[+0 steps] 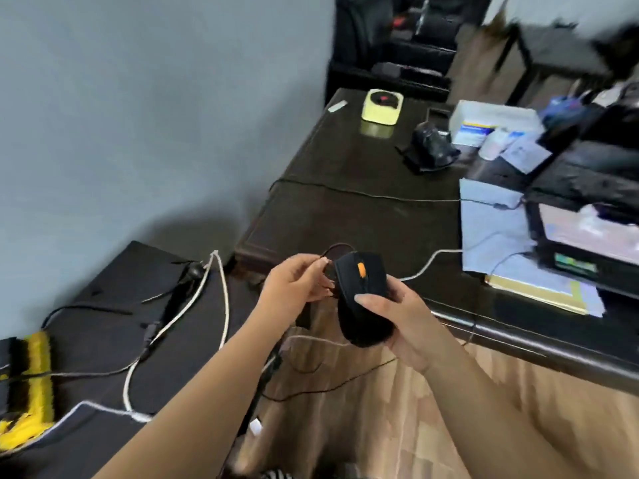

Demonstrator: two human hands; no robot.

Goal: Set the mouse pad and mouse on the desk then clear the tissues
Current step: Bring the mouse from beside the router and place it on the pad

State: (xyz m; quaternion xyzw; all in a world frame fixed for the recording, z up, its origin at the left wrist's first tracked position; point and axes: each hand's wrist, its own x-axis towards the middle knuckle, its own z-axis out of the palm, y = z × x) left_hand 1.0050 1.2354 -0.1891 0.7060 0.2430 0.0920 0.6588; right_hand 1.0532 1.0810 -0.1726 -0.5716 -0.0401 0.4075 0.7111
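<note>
1. Dark glossy wooden table [363, 216], filling the frame from 12 to 4 o'clock. I see a clear patch in its middle; I judge that the likely landing spot.

2. Pale blue flat sheet [484, 229] on the table at 3 o'clock, partly under a black machine. Whether it is the mouse pad I cannot tell.

3. Black plastic corded mouse with an orange scroll wheel [361, 295], held in the air at 6 o'clock from the table's near corner, not on any surface. I judge it light, rigid and smooth-shelled, so best held across its flanks; the trailing lead could snag.

4. Right hand [403, 318]: grip closed round the mouse's rear and side, thumb lying over the top shell.

5. Left hand [294, 283]: grip pinched on the thin black coiled cord [332, 252] at 10 o'clock from the mouse, touching its nose.
</note>
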